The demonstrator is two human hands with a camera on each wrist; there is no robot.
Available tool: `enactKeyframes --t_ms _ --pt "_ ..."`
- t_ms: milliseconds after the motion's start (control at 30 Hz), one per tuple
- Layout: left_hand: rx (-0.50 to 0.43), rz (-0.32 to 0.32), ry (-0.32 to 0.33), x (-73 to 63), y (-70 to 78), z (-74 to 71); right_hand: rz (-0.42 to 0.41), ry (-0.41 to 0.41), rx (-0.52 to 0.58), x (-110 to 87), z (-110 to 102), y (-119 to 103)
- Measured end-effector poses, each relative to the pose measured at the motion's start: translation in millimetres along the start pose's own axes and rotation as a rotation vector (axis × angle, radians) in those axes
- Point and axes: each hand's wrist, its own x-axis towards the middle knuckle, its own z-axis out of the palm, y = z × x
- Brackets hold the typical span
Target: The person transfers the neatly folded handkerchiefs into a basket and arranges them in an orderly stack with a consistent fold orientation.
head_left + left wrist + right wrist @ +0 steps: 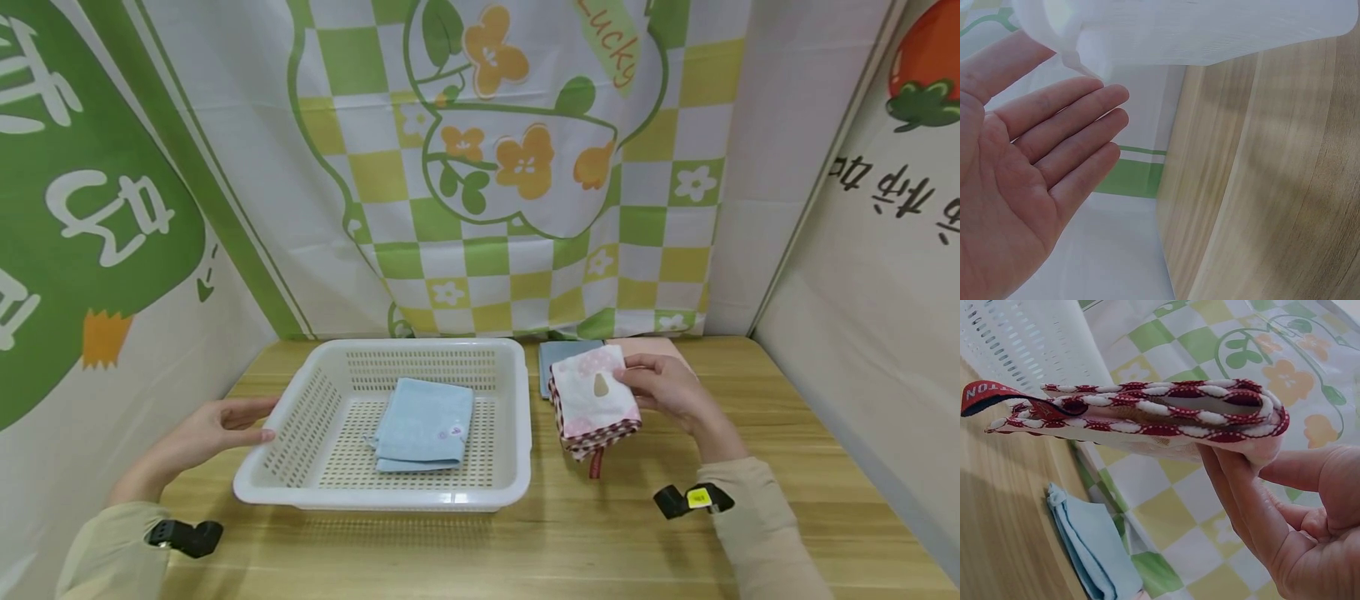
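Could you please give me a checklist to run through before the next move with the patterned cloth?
1. Right hand has the patterned cloth: ok, it holds it by the edge.
2. Cloth folded: ok, its layers are stacked.
3. Room in the white basket: ok, bare floor shows beside the blue cloth.
4. Patterned cloth over the basket: not ok, it is to the right.
5. Left hand steadying the basket firmly: cannot tell; it is at the rim, fingers straight.
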Motion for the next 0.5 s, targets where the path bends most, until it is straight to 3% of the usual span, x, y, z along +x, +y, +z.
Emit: enactKeyframes --t_ms 500 --pt "0.022 0.004 0.002 0.0 0.3 -1.5 -0.041 -0.017 0.012 -2.2 -2 -12"
